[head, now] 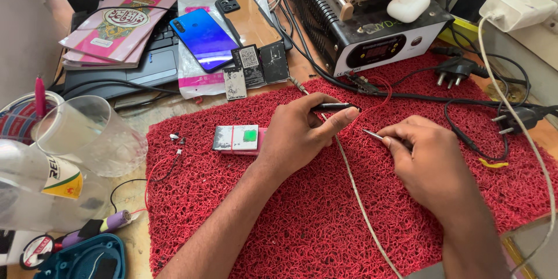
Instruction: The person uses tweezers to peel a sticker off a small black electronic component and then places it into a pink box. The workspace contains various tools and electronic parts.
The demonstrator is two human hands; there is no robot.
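Left hand [302, 133] grip on black probe [332, 106], right hand [430, 163] pinching metal probe [373, 135] — battery pack [237, 138] beside.

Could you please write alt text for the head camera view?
Over a red mesh mat, the left hand holds a dark probe and the right hand a metal-tipped tool; a small battery pack lies left.

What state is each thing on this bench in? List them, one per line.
Left hand: grip closed on a dark probe, held level.
Right hand: grip pinching a thin metal tool.
Blue phone: lying flat, back up.
Black phone: lying flat, back up.
Heating unit: display dark.
Clear cup: tipped on its side.
Black plugs: unplugged, lying on the red mat.
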